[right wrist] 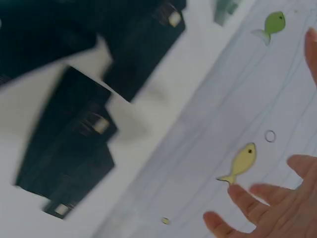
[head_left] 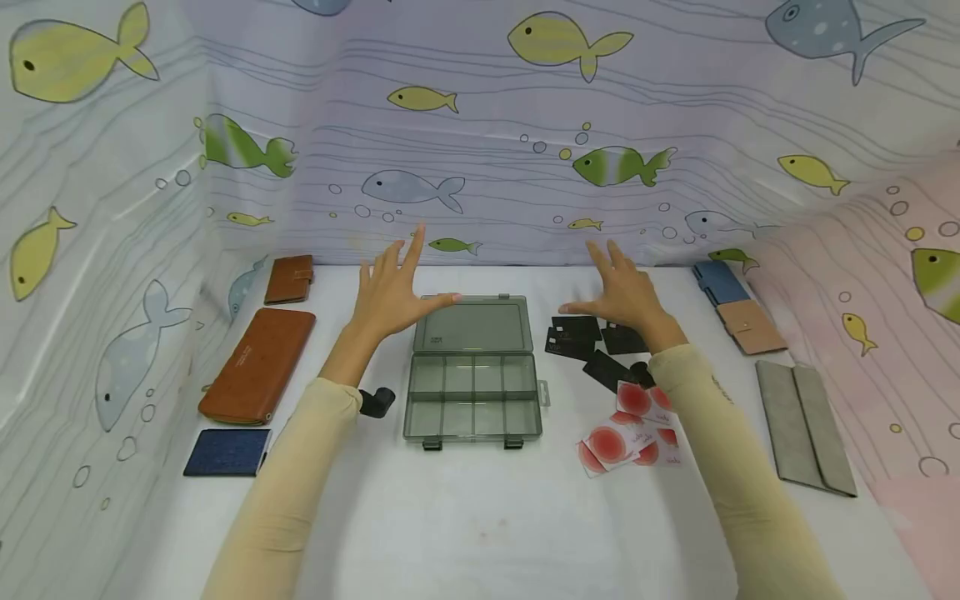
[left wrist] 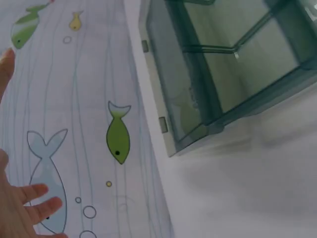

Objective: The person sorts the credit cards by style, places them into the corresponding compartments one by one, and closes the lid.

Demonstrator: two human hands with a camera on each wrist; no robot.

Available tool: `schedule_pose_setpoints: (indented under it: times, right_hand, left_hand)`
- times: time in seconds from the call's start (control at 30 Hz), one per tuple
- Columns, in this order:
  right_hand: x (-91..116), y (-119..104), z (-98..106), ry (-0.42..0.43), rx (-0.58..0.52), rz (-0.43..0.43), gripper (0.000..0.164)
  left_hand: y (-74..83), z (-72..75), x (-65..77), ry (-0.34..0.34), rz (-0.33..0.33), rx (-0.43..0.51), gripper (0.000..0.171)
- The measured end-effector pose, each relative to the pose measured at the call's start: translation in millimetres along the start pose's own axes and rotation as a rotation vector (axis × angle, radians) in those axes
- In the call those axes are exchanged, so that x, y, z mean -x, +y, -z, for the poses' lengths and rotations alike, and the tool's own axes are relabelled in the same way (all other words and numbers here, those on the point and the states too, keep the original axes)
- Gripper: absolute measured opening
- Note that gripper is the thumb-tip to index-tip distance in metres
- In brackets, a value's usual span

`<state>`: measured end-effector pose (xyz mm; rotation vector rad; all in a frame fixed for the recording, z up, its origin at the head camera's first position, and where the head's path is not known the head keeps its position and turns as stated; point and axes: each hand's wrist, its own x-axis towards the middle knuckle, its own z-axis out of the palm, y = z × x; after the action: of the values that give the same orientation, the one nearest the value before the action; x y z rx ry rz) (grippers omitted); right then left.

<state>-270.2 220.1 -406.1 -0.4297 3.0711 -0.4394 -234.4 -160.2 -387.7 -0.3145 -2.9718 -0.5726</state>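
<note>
Both hands are raised with fingers spread and hold nothing. My left hand (head_left: 386, 292) is by the upper left corner of a clear grey-green compartment box (head_left: 472, 396), its thumb overlapping the lid in the head view. The box lies with its lid (head_left: 472, 325) laid back, and its compartments look bare. Over the black cards (head_left: 573, 337) at the right hovers my right hand (head_left: 622, 292). In the right wrist view the black cards (right wrist: 64, 139) lie in loose, overlapping groups. Below them are several white cards with red circles (head_left: 609, 444), partly covered by the right sleeve.
On the left lie a small brown wallet (head_left: 288, 279), a long brown wallet (head_left: 258, 367) and a dark blue notebook (head_left: 227, 452). To the right are a blue wallet (head_left: 722, 282), a tan wallet (head_left: 752, 326) and a grey folding case (head_left: 804, 427). A fish-print curtain (head_left: 480, 150) encloses the table.
</note>
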Motion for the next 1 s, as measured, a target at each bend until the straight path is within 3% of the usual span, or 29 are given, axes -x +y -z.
schedule_pose_setpoints:
  times: [0.17,0.37,0.57,1.0]
  right_hand:
    - [14,6,-20,-0.045,-0.056,0.032,0.111]
    - [24,19,-38,-0.116,-0.087,0.049,0.088]
    - [24,32,-45,-0.145,-0.087,0.038,0.077]
    - [16,45,-57,-0.171,-0.065,0.067,0.059]
  left_hand:
    - [-7.9,-4.8,23.3,0.039,-0.065,0.037,0.114]
    - [-28.3,-22.0,48.8,-0.098,-0.124,0.125,0.109]
    - [-47.4,-37.3,69.4,-0.180,-0.103,0.181,0.105]
    - [-69.6,-53.2,106.0,-0.223,-0.074,0.330,0.095]
